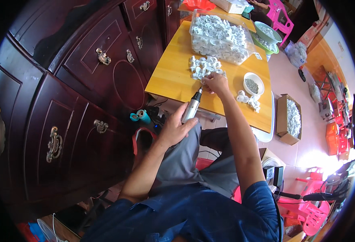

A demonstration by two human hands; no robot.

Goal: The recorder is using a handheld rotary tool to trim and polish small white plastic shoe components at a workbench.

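Observation:
My left hand (176, 128) is wrapped around a silver and black electric screwdriver (191, 109), its bit pointing up and away over the near edge of the wooden table (167, 76). At the bit's tip, my right hand (216, 83) has its fingers pinched together; whatever they hold is too small and hidden to name. Just beyond that hand lies a loose pile of small white plastic parts (203, 65). To its right stands a white bowl (248, 76) of small grey metal pieces, perhaps screws. Several more white parts (253, 103) lie beside the bowl.
A clear plastic bin (245, 56) heaped with white parts stands farther back on the table. Green basins (275, 37) hold more at the far right. A cardboard box (282, 117) of white pieces sits on the floor. Dark wooden cabinets (84, 80) line the left side.

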